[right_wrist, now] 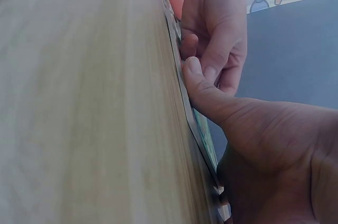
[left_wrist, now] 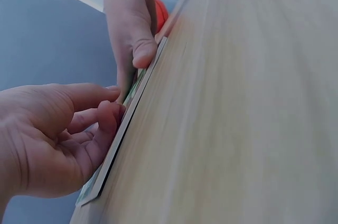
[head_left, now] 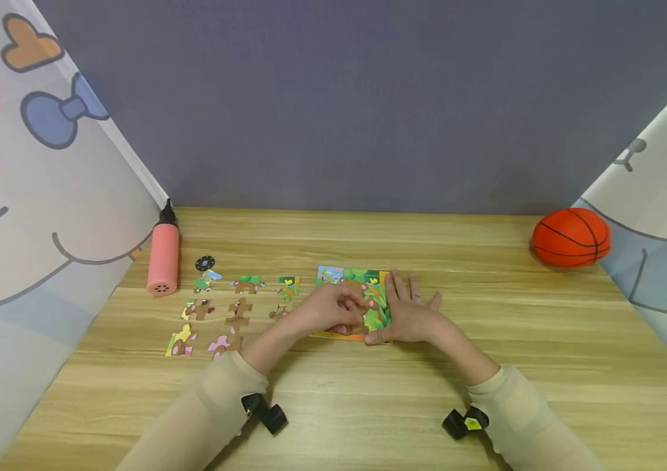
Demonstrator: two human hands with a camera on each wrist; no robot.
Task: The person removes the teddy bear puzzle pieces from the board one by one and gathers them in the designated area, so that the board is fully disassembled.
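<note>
A jigsaw puzzle board [head_left: 377, 317] with a printed bear scene lies flat on the wooden table. Over its middle, my left hand [head_left: 333, 307] has its fingers curled, thumb and index fingertips close together right at the picture. I cannot tell whether a piece is between those fingertips. My right hand [head_left: 410, 317] rests along the board's right edge, fingers spread and thumb on the lower right corner. The left wrist view shows the board edge-on, with the left fingertips [left_wrist: 117, 109] close to its surface. Both hands also appear close together over the board in the right wrist view.
Loose puzzle pieces lie in rough rows left of the board, among them a bear piece [head_left: 239, 311] and a yellow-green one [head_left: 182, 340]. Behind them are a black round disc [head_left: 205, 263] and a pink pump bottle [head_left: 164, 258]. A red ball [head_left: 571, 237] sits far right.
</note>
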